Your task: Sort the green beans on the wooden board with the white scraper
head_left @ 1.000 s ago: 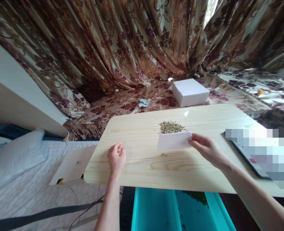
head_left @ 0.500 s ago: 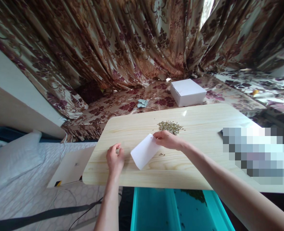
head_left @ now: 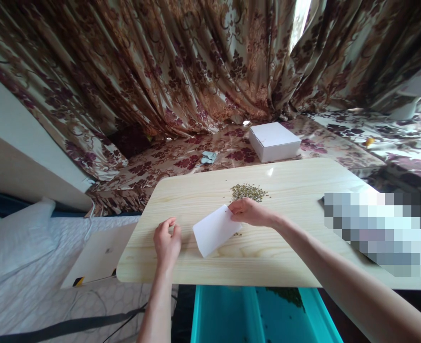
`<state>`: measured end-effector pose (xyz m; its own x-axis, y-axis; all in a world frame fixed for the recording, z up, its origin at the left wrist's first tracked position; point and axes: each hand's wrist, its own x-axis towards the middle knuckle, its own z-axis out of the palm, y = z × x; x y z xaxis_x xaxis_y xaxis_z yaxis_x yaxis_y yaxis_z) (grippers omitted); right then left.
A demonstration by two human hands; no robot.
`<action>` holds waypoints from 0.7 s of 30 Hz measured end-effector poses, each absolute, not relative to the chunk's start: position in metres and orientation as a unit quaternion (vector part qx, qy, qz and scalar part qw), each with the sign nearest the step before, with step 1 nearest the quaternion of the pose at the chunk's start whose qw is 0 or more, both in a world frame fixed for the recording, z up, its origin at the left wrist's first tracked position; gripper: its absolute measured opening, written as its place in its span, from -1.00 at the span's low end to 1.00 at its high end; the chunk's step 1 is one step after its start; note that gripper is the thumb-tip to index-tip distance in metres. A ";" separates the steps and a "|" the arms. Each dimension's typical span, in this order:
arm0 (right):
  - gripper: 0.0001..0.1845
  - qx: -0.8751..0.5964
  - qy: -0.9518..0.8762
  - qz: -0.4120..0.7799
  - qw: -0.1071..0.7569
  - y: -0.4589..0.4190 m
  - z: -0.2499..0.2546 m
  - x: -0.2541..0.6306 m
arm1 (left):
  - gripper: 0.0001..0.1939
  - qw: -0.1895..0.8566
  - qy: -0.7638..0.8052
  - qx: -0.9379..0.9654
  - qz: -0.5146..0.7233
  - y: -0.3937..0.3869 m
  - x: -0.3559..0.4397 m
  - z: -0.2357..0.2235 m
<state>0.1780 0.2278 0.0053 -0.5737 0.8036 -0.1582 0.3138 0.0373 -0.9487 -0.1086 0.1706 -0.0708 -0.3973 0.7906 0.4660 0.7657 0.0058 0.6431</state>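
My right hand pinches one corner of a white card between thumb and fingers. The card is held at a slant over the wooden table. Just beyond that hand lies a loose pile of small greenish-brown grains or seeds, whose near edge the hand partly covers. A few stray grains lie beside the card's right edge. To the left of the card is my left hand, its fingers loosely curled and thumb apart, with nothing visible in it.
Below the table's near edge stands a turquoise divided bin, with dark green bits in its right compartment. A blurred-out object lies on the table's right side. Behind the table are a white box and a light blue cloth.
The card has turned slightly in my right hand. My left hand keeps nearly the same pose beside it. The whole view has shifted a little.
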 end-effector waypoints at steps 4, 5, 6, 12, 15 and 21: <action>-0.84 -0.406 -0.693 0.558 0.210 0.228 0.006 0.186 | -0.71 0.013 0.708 0.548 0.445 0.171 -0.110 -0.071; -0.85 -0.405 -0.695 0.556 0.207 0.227 0.006 0.188 | -0.70 0.013 0.708 0.548 0.446 0.172 -0.110 -0.071; -0.84 -0.405 -0.698 0.555 0.203 0.227 0.006 0.190 | -0.70 0.013 0.707 0.549 0.446 0.172 -0.110 -0.071; -0.86 -0.404 -0.707 0.551 0.182 0.223 0.011 0.203 | -0.71 0.011 0.704 0.553 0.444 0.172 -0.110 -0.071; -0.86 -0.403 -0.711 0.550 0.173 0.217 0.015 0.210 | -0.72 0.010 0.704 0.554 0.444 0.172 -0.110 -0.072; -0.80 -0.413 -0.722 0.536 0.148 0.195 0.018 0.228 | -0.72 0.007 0.706 0.552 0.443 0.172 -0.111 -0.073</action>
